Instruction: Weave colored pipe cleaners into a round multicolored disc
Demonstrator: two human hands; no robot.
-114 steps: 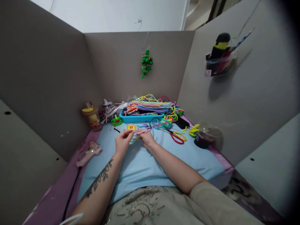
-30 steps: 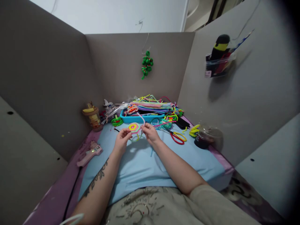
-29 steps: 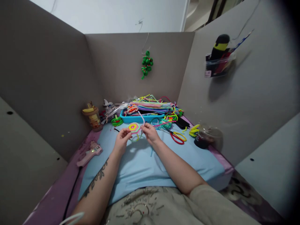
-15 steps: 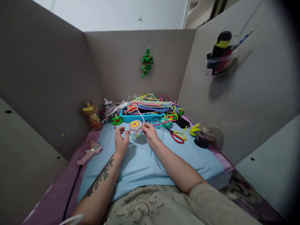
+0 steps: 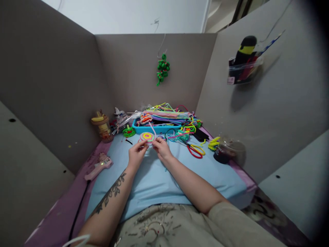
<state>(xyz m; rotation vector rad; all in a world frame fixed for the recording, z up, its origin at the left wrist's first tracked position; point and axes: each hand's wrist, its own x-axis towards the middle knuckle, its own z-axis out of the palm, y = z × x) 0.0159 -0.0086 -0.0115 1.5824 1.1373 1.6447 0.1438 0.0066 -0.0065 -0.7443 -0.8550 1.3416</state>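
Note:
A round disc (image 5: 147, 137) coiled from pipe cleaners, with rings of pink, yellow, orange and green, is held up between my two hands above the blue cloth (image 5: 154, 185). My left hand (image 5: 137, 152) pinches its near left edge. My right hand (image 5: 162, 148) grips its right edge. A pale pink pipe cleaner end (image 5: 152, 128) sticks up from the disc beside the right fingers. The fingertips partly cover the disc's lower rim.
Behind stands a blue tray (image 5: 156, 129) heaped with pipe cleaners. Scissors (image 5: 194, 150) with red and yellow handles lie to the right. A pink glue gun (image 5: 99, 168) rests at left, a lidded cup (image 5: 102, 127) behind it. A dark jar (image 5: 222, 154) stands far right.
My left hand has moved right and closed on the disc's near edge. The disc has shifted slightly left and tilted flatter, and its hanging strands no longer show.

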